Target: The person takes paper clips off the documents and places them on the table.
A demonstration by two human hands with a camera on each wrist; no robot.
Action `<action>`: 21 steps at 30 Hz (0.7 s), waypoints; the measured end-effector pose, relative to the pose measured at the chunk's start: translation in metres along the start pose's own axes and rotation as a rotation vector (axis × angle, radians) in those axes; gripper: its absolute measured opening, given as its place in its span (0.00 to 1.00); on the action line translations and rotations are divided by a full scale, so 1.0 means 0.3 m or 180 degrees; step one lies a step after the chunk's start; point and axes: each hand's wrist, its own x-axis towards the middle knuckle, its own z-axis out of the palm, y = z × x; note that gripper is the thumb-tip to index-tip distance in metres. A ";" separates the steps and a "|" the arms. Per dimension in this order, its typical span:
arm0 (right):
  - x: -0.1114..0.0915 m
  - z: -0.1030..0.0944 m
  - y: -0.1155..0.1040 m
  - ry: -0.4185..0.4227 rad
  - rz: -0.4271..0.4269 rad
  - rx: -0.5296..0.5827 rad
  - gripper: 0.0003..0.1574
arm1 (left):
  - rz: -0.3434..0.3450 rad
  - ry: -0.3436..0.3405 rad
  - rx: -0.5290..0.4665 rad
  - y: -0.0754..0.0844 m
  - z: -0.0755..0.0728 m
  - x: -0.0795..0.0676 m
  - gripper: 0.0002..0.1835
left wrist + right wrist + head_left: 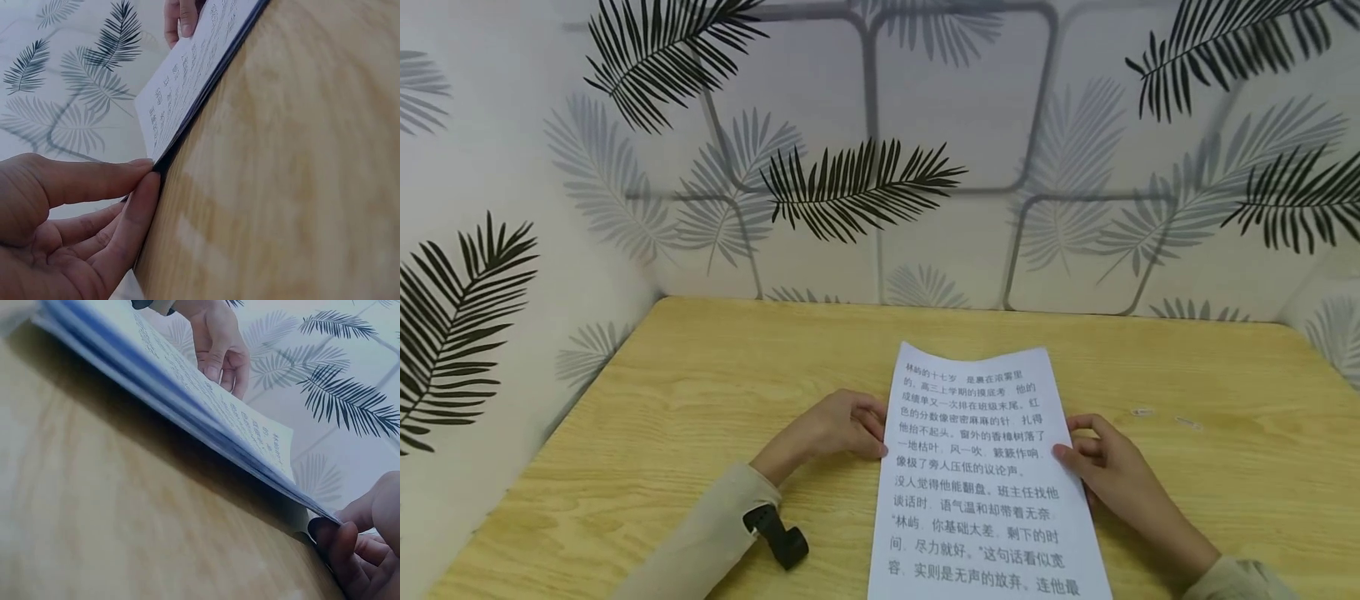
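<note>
A stack of white sheets printed with Chinese text lies in front of me, its top edge bowed between two raised corners. My left hand pinches the left edge between thumb and fingers, as the left wrist view shows close up. On the opposite edge my right hand grips the stack, thumb on top and fingers underneath. Several layered edges of the sheets show in the right wrist view, lifted at a slant over the wooden table.
Two small clip-like pieces lie on the table right of the sheets. A black strap hangs from my left sleeve. Behind the table stands a wall with a leaf pattern.
</note>
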 end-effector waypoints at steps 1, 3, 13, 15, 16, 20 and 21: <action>-0.002 0.002 -0.003 0.0011 0.0005 0.0003 0.26 | -0.0003 -0.0014 -0.0031 0.001 -0.001 -0.002 0.19; -0.004 0.005 -0.010 0.0042 0.0010 -0.0011 0.26 | 0.0009 -0.0026 -0.0056 0.002 -0.003 -0.005 0.20; -0.021 0.021 -0.016 0.0145 -0.0031 0.0011 0.26 | -0.0044 -0.0014 -0.0126 0.004 -0.005 -0.005 0.20; -0.023 0.021 -0.015 0.0155 -0.0060 0.0003 0.26 | -0.0074 -0.0006 -0.0137 0.004 -0.004 -0.004 0.20; -0.022 0.020 -0.016 0.0158 -0.0057 -0.0005 0.26 | -0.0088 0.0000 -0.0136 0.005 -0.004 -0.003 0.20; -0.023 0.019 -0.012 0.0152 -0.0063 -0.0016 0.27 | -0.0121 0.0008 -0.0151 0.004 -0.003 -0.001 0.20; -0.022 0.019 -0.012 0.0153 -0.0054 -0.0012 0.26 | -0.0122 0.0008 -0.0153 0.003 -0.003 0.000 0.20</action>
